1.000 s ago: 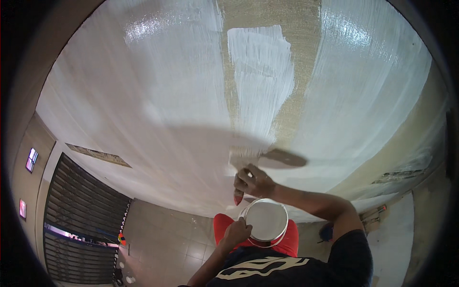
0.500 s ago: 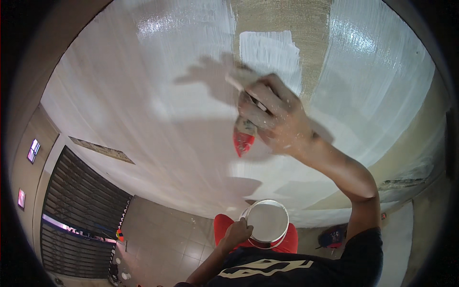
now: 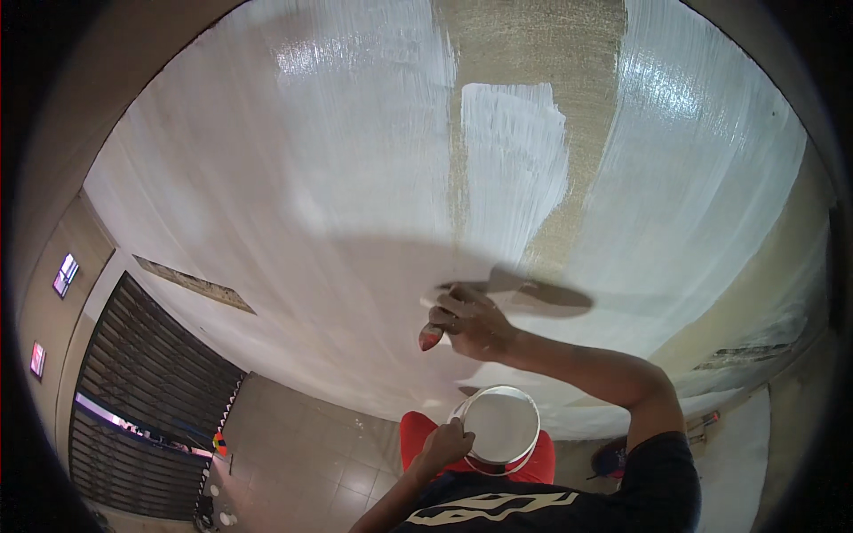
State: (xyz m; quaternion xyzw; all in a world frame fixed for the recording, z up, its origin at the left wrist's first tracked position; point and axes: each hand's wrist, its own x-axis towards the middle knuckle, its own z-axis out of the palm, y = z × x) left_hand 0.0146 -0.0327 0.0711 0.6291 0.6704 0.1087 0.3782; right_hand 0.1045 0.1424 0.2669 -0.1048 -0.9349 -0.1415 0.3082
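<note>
My right hand [image 3: 475, 324] is closed round a wide paintbrush [image 3: 430, 338] with a red handle end, close to the lower middle of the wall [image 3: 364, 311]. The brush's pale head is partly hidden by my fingers. Below, my left hand [image 3: 446, 446] grips the side of a round white bucket [image 3: 537, 410], held over my red-clad lap. White paint [image 3: 500, 426] shows inside it. Higher up, a fresh white patch [image 3: 513, 151] lies within an uncoated tan strip [image 3: 533, 40], between broad streaked white areas.
At the lower left is a dark folding metal gate [image 3: 147, 400] beside a tiled floor [image 3: 302, 435]. A narrow slot [image 3: 195, 282] breaks the wall above it. A dark bag-like item [image 3: 611, 459] sits low on the right, near my elbow.
My right hand has come down the wall with the paintbrush, from beside the white patch to just above the bucket. More of the patch is now uncovered. My left hand still holds the bucket.
</note>
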